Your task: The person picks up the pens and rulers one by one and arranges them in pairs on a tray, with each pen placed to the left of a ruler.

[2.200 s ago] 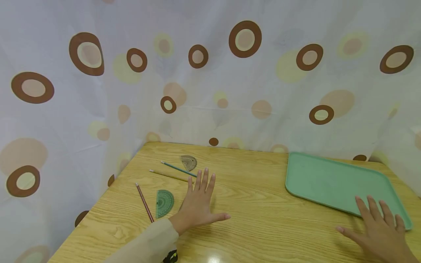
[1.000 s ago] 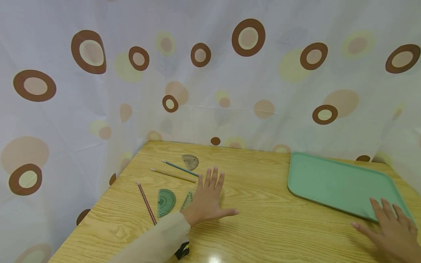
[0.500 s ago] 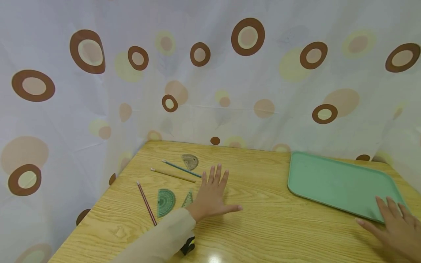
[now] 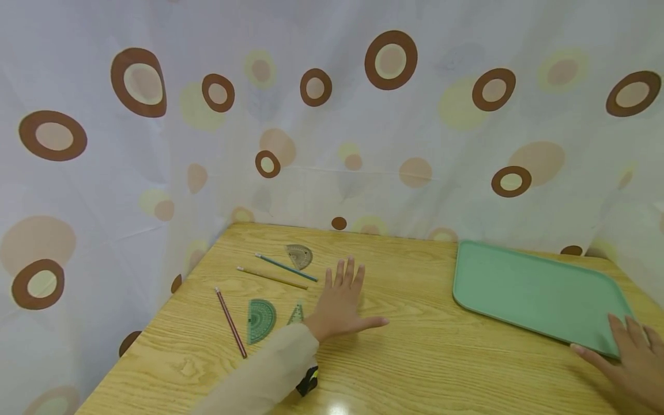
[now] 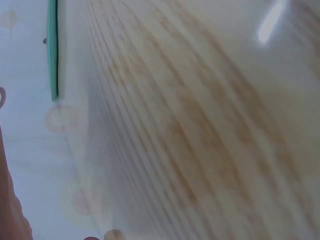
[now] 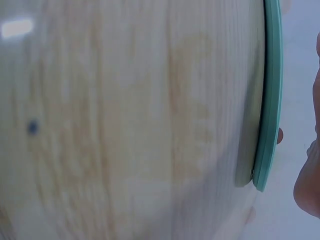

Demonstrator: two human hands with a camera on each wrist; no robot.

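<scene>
Fingers spread and palm down, my left hand [image 4: 339, 305] is over the middle-left of the wooden table, holding nothing. Just left of its wrist lies a small green set square [image 4: 297, 314], partly covered by the sleeve. Beyond it are a green protractor [image 4: 261, 320] and a dark red pencil [image 4: 230, 323]. A yellow pencil [image 4: 272, 278], a blue pencil [image 4: 286, 267] and a greyish clear protractor [image 4: 300, 256] lie farther back. My right hand [image 4: 635, 360], fingers extended, is over the near right corner of the green tray [image 4: 539, 294]; whether it touches is unclear.
The wooden table [image 4: 410, 351] meets a patterned cloth [image 4: 332, 132] at its back, and cloth also hangs at both sides. A black and yellow band [image 4: 308, 380] sits beneath my left wrist. In the right wrist view the tray's edge [image 6: 270, 100] stands close to the hand.
My left hand has shifted right and slightly away, uncovering the set square and the pencil ends. My right hand has moved right along the tray's near edge. Pencils, protractors and tray stay put.
</scene>
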